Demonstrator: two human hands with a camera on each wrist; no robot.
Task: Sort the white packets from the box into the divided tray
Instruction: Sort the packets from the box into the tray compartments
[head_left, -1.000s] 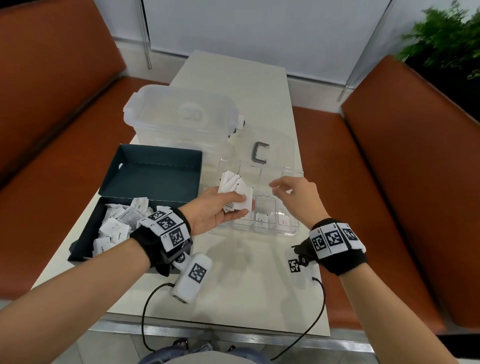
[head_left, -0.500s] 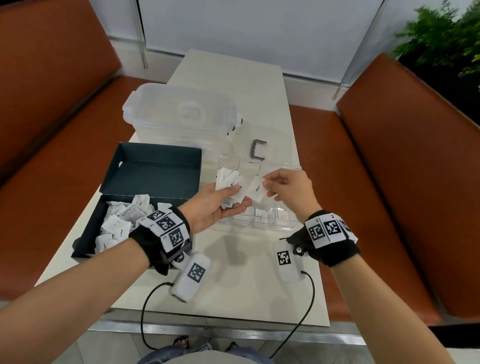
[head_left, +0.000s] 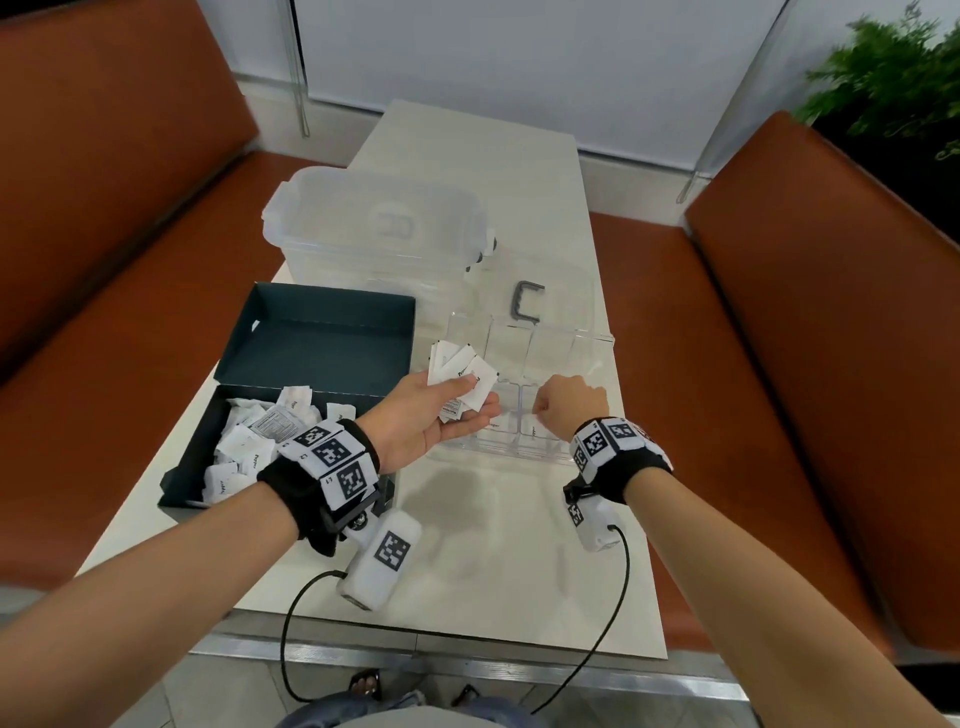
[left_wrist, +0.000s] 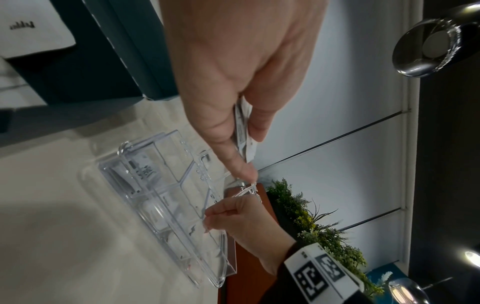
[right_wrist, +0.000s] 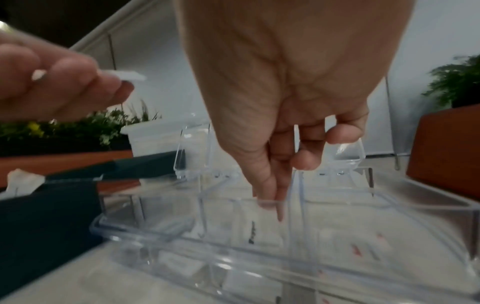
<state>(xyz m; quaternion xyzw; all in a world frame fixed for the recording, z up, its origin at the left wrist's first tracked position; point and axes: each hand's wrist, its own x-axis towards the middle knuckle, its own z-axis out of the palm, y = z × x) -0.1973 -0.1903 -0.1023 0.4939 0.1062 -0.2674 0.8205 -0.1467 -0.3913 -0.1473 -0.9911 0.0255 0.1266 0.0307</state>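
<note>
right hand (head_left: 571, 402) dropped into divided tray (head_left: 592, 340).

Café-style booth: orange benches (head_left: 857, 364), table (head_left: 483, 545).

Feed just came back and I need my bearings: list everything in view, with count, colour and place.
Table: one, off-white, between the benches.
Box: one, dark teal, open, table's left.
Loose packets: many, white, in the box's near half.
Divided tray: one, clear, right of box; some packets inside.
Lidded tub: one, clear, behind box.
Benches: two, brown, either side.
Plant: one, green, far right.
Left hand: holds a fan of packets.
Right hand: over the tray, fingertips dipping into a compartment.
</note>
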